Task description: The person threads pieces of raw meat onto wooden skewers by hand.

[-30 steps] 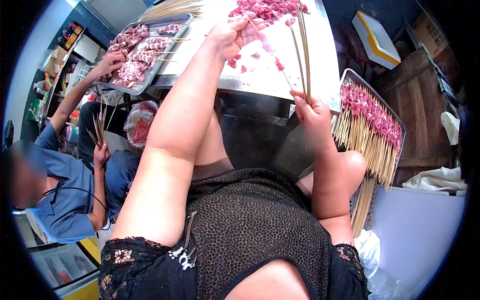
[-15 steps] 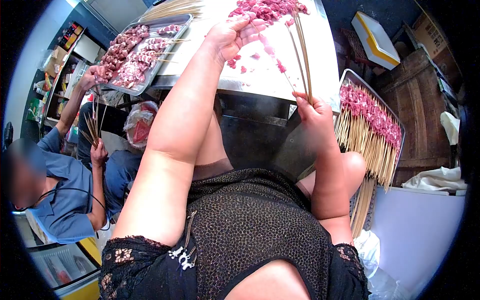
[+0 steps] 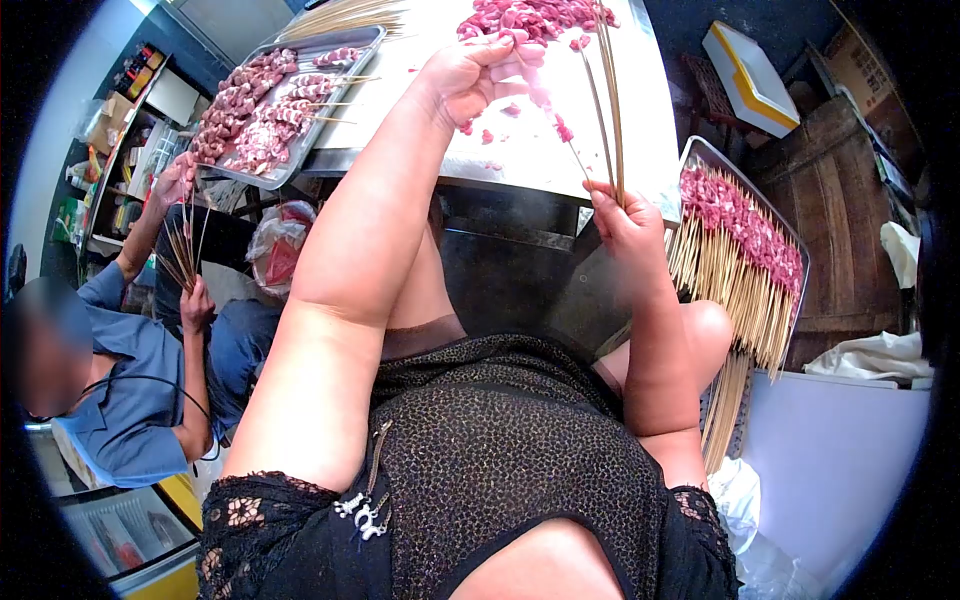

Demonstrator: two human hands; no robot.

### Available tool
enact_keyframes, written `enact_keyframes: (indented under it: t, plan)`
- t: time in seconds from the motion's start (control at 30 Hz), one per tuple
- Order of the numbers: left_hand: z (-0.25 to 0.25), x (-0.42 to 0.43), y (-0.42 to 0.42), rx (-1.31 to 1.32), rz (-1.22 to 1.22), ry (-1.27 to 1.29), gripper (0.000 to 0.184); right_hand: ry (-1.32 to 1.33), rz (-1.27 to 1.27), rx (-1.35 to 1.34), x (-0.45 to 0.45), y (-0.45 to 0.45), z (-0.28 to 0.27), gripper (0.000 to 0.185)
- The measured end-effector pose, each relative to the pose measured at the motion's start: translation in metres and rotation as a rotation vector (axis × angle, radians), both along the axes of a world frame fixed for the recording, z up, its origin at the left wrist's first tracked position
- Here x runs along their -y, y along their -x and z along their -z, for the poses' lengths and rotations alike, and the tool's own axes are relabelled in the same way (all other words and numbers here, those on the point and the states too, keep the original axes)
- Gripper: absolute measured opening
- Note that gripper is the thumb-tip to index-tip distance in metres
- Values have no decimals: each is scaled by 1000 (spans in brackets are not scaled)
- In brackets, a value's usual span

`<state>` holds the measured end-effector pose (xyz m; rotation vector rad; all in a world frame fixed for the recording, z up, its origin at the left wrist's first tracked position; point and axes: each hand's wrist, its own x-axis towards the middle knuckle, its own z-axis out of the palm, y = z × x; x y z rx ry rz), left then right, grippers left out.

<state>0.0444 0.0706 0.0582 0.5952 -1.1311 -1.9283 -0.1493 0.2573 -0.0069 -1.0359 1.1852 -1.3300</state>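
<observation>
My right hand (image 3: 628, 220) is closed around a bunch of bare wooden skewers (image 3: 612, 110) that stick up from the fist. Between the same fingers slants a single skewer (image 3: 574, 155), with small pieces of pink meat (image 3: 563, 130) threaded along it. My left hand (image 3: 470, 80) is at the far end of this skewer, palm partly turned up, thumb and fingers pinching a piece of meat near the tip. Beyond it lies a heap of raw cut meat (image 3: 545, 18) on the white tabletop (image 3: 370, 110), and a few loose scraps (image 3: 487, 137) are scattered below.
To the right, a metal tray (image 3: 806, 268) holds rows of meat skewers. A second tray (image 3: 285, 180) with meat stands at the table's left, near loose skewers (image 3: 345, 18). A co-worker (image 3: 140, 370) sits at left with skewers in hand. A foam box (image 3: 750, 80) is behind.
My left hand has shifted slightly right along the skewer tip; my right hand has hardly moved. The co-worker's upper hand has drawn back from the left tray toward their own skewers.
</observation>
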Motion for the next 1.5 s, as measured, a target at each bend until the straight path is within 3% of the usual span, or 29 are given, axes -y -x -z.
enact_keyframes:
  t: [0.33,0.47,0.57,0.73,0.83,1.07,1.17,1.23,1.27,1.3,1.37,1.43,1.47,1.5]
  plan:
    - [1,-15,19,83,16,16,27,-47,-72,257,5,-2,-6,23]
    - [1,-24,32,11,-36,-105,28,-23,-29,223,8,-4,-5,23]
    - [15,-28,48,87,-34,-78,28,-8,-4,153,10,-5,5,23]
    - [20,-28,60,-42,-167,-101,34,20,34,23,7,-6,6,22]
    - [20,-34,68,-28,-157,-48,32,15,41,-7,6,-6,6,21]
    - [3,-55,81,-113,-256,-201,25,19,51,-15,-1,-14,-1,21]
    - [8,-46,75,-70,-219,-135,34,47,90,1,-1,-13,3,21]
    - [1,-42,70,-10,-62,30,47,87,168,57,-2,-4,-1,22]
    - [7,-28,61,109,-141,133,61,132,230,-60,-1,3,-4,22]
    - [-11,-27,42,505,-156,207,60,174,291,-178,-2,12,-8,22]
    - [8,6,21,487,-343,480,47,178,393,-509,-6,27,-14,23]
    - [15,21,-6,636,-408,509,29,210,434,-837,-5,40,-8,24]
    - [18,25,-14,805,-434,554,26,206,434,-832,-6,42,-7,24]
    - [17,26,-21,810,-431,554,26,292,503,-1043,-7,43,-9,24]
